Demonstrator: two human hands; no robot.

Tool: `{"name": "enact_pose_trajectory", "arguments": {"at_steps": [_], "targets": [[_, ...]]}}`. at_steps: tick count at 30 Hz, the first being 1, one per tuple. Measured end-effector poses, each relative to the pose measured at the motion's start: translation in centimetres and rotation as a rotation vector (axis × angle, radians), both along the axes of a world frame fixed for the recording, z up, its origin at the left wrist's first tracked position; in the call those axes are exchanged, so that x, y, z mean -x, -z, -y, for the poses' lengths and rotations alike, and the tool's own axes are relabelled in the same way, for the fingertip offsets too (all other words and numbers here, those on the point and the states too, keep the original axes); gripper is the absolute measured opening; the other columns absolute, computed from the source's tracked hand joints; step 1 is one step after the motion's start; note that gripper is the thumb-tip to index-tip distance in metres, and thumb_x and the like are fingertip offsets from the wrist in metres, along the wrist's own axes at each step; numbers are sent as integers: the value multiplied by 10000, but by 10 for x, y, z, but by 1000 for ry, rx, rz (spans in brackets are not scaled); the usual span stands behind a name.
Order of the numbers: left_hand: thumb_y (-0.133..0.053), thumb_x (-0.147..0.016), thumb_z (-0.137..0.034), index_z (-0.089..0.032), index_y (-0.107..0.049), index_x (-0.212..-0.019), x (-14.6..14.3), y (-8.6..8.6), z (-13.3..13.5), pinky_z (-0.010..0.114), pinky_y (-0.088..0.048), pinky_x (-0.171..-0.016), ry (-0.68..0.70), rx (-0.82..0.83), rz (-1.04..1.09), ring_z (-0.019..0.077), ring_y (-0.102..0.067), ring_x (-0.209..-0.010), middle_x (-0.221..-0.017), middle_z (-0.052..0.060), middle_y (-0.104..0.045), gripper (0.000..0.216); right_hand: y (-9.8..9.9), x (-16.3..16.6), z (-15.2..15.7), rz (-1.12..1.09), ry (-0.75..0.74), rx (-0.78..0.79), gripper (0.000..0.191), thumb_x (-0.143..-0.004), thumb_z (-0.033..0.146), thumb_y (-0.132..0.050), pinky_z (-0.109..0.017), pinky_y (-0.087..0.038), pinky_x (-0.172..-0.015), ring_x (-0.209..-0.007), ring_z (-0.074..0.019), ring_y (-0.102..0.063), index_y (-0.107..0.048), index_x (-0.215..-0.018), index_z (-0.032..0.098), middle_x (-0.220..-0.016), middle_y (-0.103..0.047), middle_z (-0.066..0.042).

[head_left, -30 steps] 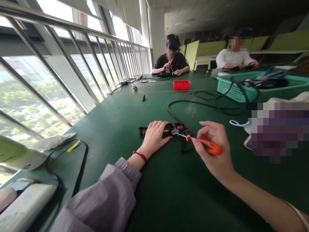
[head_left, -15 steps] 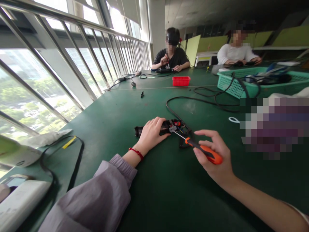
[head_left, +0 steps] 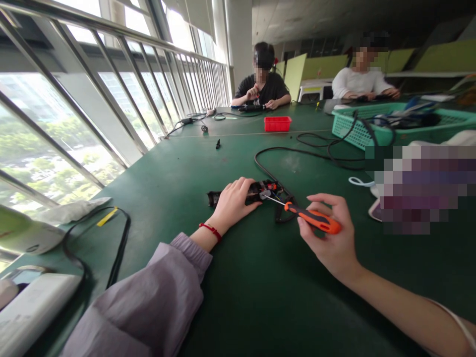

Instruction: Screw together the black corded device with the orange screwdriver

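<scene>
My left hand [head_left: 235, 199], with a red cord bracelet at the wrist, is wrapped over an opened black device [head_left: 256, 191] lying on the green table. The device's casing shows red parts, thin wires and a grey piece near its right end. Between the fingers of my right hand [head_left: 334, 238] is a screwdriver [head_left: 312, 216] with an orange and black handle. Its thin shaft points left, and the tip is at the grey piece; I cannot tell whether it sits in a screw. A black cord [head_left: 277, 148] runs from the device's right end.
A small black part [head_left: 217, 144] lies beyond the device. Farther back are a red tray [head_left: 277, 124] and a green basket [head_left: 349, 130] holding cables. At left lie a black strap [head_left: 121, 248] and a white box [head_left: 40, 302]. Two people [head_left: 277, 89] sit across the table.
The screwdriver's handle end has risen, with my right hand shifting slightly, while its tip remains at the grey piece. My left hand stays on the device. The view has shifted a little.
</scene>
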State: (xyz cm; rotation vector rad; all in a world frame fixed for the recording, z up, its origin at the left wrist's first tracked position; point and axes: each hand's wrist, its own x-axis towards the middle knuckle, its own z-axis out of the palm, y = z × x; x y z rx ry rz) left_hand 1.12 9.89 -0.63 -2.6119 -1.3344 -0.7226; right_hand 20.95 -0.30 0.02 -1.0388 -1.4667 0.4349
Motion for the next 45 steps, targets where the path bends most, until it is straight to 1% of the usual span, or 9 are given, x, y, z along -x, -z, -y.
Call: {"name": "enact_pose_trajectory", "arguments": {"at_steps": [3, 8, 13, 16, 18, 23, 28, 40, 45], "targets": [[-643, -769, -393, -188, -461, -1134, 0, 0, 0, 343, -456, -792, -4, -10, -15, 228, -572, -944, -1042, 67, -569, 456, 0, -1, -1, -53, -10, -60, 518, -676, 173, -653, -308, -510, -576, -684, -159, -583, -408, -1119, 279, -861, -547, 4], [-639, -774, -393, -192, -459, -1130, 0, 1, -1, 337, -455, -794, -3, -18, -17, 228, -573, -958, -1028, 62, -570, 447, 0, -5, -1, 27, -7, 106, 194, -780, 197, -587, -251, -421, -435, -443, -99, -455, -523, -957, 248, -599, -459, 65], [-650, -765, -390, -181, -459, -1126, 0, 1, -1, 339, -455, -797, 0, -28, -15, 224, -570, -955, -1020, 55, -569, 459, 2, -9, -5, -98, -43, -62, 519, -690, 140, -655, -292, -518, -613, -706, -141, -586, -412, -1134, 256, -892, -538, -4], [-645, -767, -380, -184, -462, -1125, 0, 1, -1, 338, -455, -791, -5, -23, -14, 223, -570, -948, -1014, 53, -571, 447, 5, -10, -4, -33, -88, 63, 344, -761, 193, -617, -228, -436, -452, -492, -98, -496, -469, -1069, 234, -625, -475, 63], [-639, -770, -382, -189, -460, -1129, 0, 1, -1, 341, -454, -792, -6, -18, -10, 223, -569, -949, -1016, 55, -572, 445, 6, -11, -3, -14, -51, 99, 220, -795, 209, -590, -214, -392, -408, -435, -78, -448, -512, -1000, 226, -587, -455, 68], [-641, -766, -376, -194, -458, -1136, 1, 3, -2, 341, -450, -802, -6, -13, 0, 221, -567, -956, -1027, 54, -572, 451, 3, -9, -7, -98, -14, -84, 495, -694, 135, -663, -269, -507, -585, -719, -138, -582, -436, -1118, 249, -922, -552, -22], [-642, -767, -375, -189, -457, -1135, 0, 2, -3, 340, -450, -799, -8, -11, -1, 220, -571, -951, -1022, 55, -576, 452, 1, -7, -4, 54, -48, 60, 129, -806, 179, -572, -189, -360, -386, -418, -64, -429, -531, -918, 230, -567, -471, 71], [-643, -773, -385, -186, -449, -1146, 1, 1, -2, 345, -448, -805, -12, 1, -12, 226, -572, -956, -1043, 63, -575, 466, -3, -26, -6, 398, -52, -211, 153, -749, 99, -547, -210, -463, -531, -550, -97, -583, -555, -843, 220, -695, -615, 29], [-637, -776, -386, -190, -444, -1142, 1, 1, -3, 341, -445, -802, -3, -9, -18, 227, -571, -961, -1035, 63, -574, 458, -3, -33, -8, 370, 34, -182, 129, -760, 111, -543, -201, -436, -485, -501, -87, -552, -562, -806, 230, -651, -604, 44]]}}
